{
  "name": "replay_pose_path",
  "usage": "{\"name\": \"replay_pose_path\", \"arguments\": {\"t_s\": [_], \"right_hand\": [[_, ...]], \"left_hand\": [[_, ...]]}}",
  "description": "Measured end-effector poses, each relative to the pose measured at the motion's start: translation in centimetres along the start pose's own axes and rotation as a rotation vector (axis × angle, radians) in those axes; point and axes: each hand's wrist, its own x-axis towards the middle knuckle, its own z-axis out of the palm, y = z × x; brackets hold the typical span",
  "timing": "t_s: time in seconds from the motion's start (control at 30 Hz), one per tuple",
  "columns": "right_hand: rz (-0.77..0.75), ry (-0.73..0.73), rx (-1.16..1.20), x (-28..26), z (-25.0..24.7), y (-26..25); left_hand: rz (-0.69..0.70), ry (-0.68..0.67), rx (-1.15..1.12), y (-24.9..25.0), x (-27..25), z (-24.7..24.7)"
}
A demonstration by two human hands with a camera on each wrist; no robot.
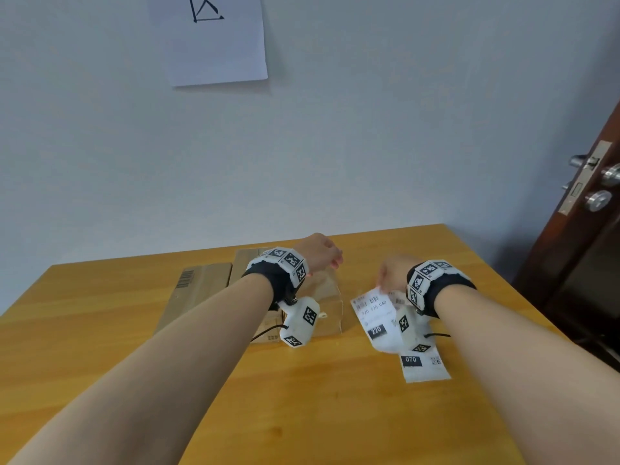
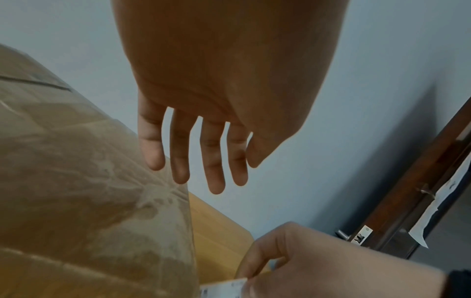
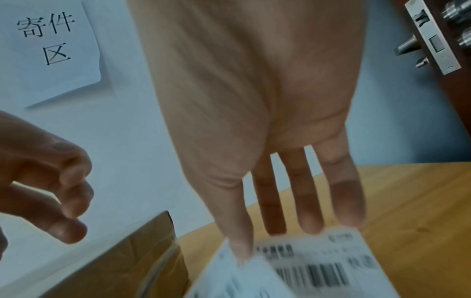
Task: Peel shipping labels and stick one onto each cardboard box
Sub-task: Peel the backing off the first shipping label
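Right hand [image 1: 391, 275]: thumb and fingers pinch the far edge of a label [image 1: 375, 317], lifted and curling off the tabletop [image 1: 302, 397], right of the boxes; print blurred

Left hand [image 2: 203, 121]: fingers straight and spread, holding nothing, hovering over the far right corner of the taped box [image 1: 330, 303]

Boxes: taped box near centre; a second box [image 1: 194, 290] just left of it, barcode on top; no label seen on either

Spare label [image 1: 424, 365]: flat on the tabletop, near side of the right wrist, marked 070

Wall sign [image 1: 211, 38] far; door [image 1: 590, 209] right

Step, as judged: bringing the label across to the taped box. Advice: take the free corner with the left hand, hold the sheet taut, lay one edge first, smooth outward to avoid creases; whether the backing is off, I cannot tell
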Motion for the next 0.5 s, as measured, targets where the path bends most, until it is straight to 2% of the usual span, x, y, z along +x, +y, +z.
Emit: {"name": "replay_pose_path", "arguments": {"t_s": [0.07,0.33,0.5], "right_hand": [[-0.01,0.102,0.071,-0.2,-0.2,-0.1],[-0.084,0.304,0.201,-1.1,-0.2,-0.5],[-0.082,0.492,0.244,-1.9,-0.8,-0.9]], "left_hand": [[-0.014,0.004,-0.012,-0.3,-0.3,-0.4],[-0.031,0.018,-0.041,-0.5,-1.3,-1.2],[-0.013,0.058,0.03,-0.8,-1.6,-1.5]]}}
